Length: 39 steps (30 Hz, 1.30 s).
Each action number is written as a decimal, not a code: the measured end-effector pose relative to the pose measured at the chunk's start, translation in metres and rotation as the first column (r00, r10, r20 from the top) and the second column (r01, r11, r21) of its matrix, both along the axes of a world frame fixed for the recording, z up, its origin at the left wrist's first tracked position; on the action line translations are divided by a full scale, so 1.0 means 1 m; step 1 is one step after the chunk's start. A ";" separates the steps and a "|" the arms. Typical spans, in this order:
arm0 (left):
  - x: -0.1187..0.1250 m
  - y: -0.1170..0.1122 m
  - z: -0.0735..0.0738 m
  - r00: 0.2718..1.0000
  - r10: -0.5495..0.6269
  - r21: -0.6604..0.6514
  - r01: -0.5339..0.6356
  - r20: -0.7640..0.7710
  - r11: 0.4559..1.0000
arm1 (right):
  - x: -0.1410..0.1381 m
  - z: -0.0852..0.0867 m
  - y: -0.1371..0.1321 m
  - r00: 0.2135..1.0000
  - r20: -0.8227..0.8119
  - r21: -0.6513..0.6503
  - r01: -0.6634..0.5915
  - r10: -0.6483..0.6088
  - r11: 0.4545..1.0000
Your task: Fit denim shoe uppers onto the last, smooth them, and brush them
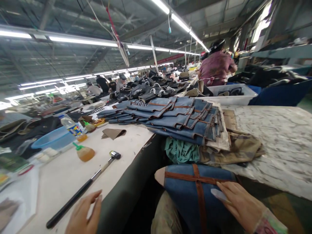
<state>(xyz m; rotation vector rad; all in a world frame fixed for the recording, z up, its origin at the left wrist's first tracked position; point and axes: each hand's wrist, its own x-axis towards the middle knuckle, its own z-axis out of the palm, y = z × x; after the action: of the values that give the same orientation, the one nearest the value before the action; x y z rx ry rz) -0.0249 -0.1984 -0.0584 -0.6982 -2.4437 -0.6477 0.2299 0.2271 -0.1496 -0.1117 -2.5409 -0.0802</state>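
Observation:
My right hand [240, 200] lies over a blue panel with brown crossing straps [180, 187], which rests by my knee. Between its thumb and fingers is a pale, flat, rounded scraper-like piece [218, 195]; its far end is hidden under the hand. My left hand [85, 213] hovers at the near edge of the white worktable, with a gap between thumb and fingers and nothing seen in it. Beside it, a small hammer with a long black handle [85, 187] lies on the tabletop, its head pointing away from me.
Stacked blue strapped panels [170, 113] bridge the gap between two tables. Green cloth [181, 150] hangs beneath. At left stand a glue squeeze bottle [85, 153], a plastic drink bottle [71, 126] and a blue basin [52, 138]. A person [214, 65] works beyond a white bin [246, 94].

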 end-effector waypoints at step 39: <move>0.095 0.282 -0.041 0.639 -0.682 -0.249 0.768 0.357 0.590 | -0.038 0.047 -0.043 0.955 0.268 -0.234 0.189 -0.123 0.954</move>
<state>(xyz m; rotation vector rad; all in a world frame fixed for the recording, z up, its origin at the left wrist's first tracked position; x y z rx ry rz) 0.0701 0.0839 -0.0991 -1.9732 -2.4396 -0.5463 0.1921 0.1837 -0.1023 -0.4326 -2.7808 0.1871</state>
